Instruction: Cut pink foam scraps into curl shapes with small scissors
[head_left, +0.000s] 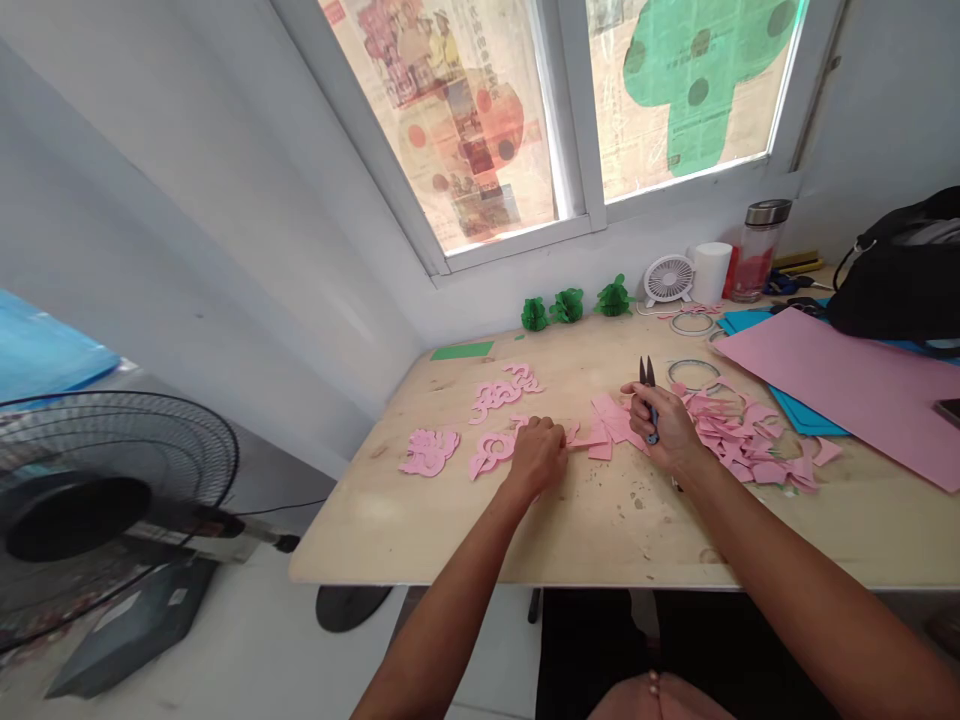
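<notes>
Pink cutouts on table beneath window.

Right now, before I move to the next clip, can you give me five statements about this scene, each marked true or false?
1. The right hand holds scissors. True.
2. The left hand holds a white cup. False: it is down at the table, beside a pink cutout.
3. Three green paper decorations stand near the wall. True.
4. The black bag lies on the floor. False: it is up on the table.
5. Pink scraps are piled beyond the left hand's left side. False: they lie at the right hand's right.
</notes>
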